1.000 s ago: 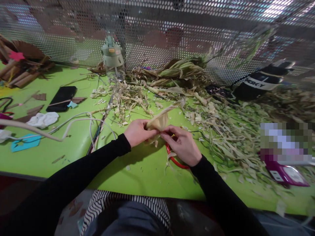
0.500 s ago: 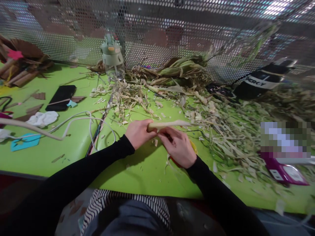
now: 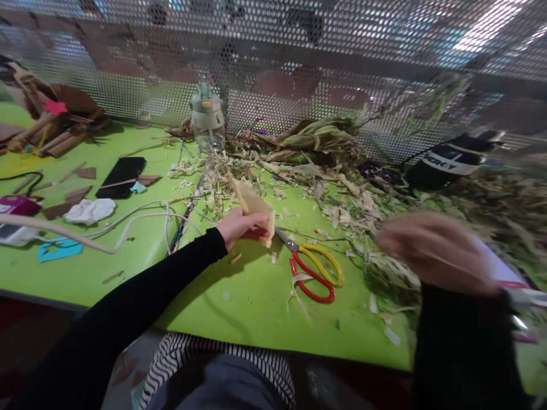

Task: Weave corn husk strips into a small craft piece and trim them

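My left hand (image 3: 239,226) is closed on a pale dried corn husk piece (image 3: 253,204), held upright just above the green table (image 3: 256,296). My right hand (image 3: 436,250) is far out to the right over the heap of husk scraps (image 3: 384,228); it is smeared by motion, so its fingers and anything in them cannot be made out. Scissors (image 3: 314,266) with one red and one yellow handle lie flat on the table between the two hands, just right of the left hand.
A perforated metal screen (image 3: 299,68) walls off the back. Along it stand a green-lidded bottle (image 3: 207,114) and a bundle of green corn husks (image 3: 316,136). A black phone (image 3: 121,176), white cables (image 3: 141,213), a white cloth (image 3: 89,210) and paper cut-outs lie left.
My right hand has let go of the husk and swept out to the right, uncovering the scissors. My left hand kept the husk and tipped it upright. The camera shifted slightly.
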A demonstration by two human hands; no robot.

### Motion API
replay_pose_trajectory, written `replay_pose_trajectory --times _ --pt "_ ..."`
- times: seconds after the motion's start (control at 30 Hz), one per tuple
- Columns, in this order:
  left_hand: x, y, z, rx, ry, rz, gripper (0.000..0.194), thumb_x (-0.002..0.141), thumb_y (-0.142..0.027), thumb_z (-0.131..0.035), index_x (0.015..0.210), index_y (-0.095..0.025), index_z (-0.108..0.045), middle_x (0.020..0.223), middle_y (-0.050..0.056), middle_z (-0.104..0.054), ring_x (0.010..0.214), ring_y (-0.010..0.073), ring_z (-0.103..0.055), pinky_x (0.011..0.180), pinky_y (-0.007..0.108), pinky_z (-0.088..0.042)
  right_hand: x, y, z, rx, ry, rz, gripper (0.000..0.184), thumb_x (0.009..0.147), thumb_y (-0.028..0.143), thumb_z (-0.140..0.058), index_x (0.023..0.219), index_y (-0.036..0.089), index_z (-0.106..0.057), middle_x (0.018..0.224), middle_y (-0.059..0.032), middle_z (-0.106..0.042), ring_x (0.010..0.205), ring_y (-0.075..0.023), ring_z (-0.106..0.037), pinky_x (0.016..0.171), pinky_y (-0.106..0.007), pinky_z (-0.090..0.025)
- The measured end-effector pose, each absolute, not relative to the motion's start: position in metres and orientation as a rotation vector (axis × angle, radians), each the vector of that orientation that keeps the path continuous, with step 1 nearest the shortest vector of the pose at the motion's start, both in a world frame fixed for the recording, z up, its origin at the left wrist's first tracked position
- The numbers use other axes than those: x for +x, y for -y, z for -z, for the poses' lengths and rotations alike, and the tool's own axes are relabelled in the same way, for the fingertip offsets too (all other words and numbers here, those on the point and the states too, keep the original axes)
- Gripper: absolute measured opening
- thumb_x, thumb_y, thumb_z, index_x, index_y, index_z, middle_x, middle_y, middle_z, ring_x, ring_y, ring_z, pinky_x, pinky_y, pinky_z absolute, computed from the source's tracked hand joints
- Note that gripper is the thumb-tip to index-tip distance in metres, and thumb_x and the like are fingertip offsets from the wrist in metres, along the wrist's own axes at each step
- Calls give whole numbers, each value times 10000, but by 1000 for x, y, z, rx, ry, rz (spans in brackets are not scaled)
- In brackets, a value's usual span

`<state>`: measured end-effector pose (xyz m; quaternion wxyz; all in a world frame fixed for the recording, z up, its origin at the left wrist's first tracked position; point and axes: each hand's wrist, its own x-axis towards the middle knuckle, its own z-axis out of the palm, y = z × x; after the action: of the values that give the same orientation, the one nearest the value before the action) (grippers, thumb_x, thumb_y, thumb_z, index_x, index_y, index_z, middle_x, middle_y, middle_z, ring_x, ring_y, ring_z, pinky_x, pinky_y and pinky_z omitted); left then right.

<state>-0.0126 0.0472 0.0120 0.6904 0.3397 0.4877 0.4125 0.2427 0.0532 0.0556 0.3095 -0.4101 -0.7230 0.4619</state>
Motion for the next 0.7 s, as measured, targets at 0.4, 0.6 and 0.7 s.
replay_pose_trajectory --times 0.4,0.6,0.7 --pt "-8 -34 -16 802 -968 -839 90 814 -109 -619 897 -122 -588 813 48 -702 545 84 -659 444 143 -478 160 -40 -36 -1271 1995 -880 349 821 497 -582 684 176 -573 591 27 -507 519 -95 -434 490 -235 -340" --pt "-10 -37 -20 765 -984 -933 113 860 -142 -557 752 -117 -574 692 1 -644 526 83 -654 443 146 -483 170 -47 -21 -1245 1689 -1221 317 785 497 -623 768 182 -598 606 33 -533 482 -85 -427 465 -231 -345" --pt "-9 -37 -21 713 -970 -913 161 882 -200 -533 760 -113 -594 692 28 -662 575 115 -680 550 201 -551 170 -46 -18 -1234 1656 -1228 324 780 505 -632 741 184 -600 590 40 -504 491 -83 -414 467 -225 -338"
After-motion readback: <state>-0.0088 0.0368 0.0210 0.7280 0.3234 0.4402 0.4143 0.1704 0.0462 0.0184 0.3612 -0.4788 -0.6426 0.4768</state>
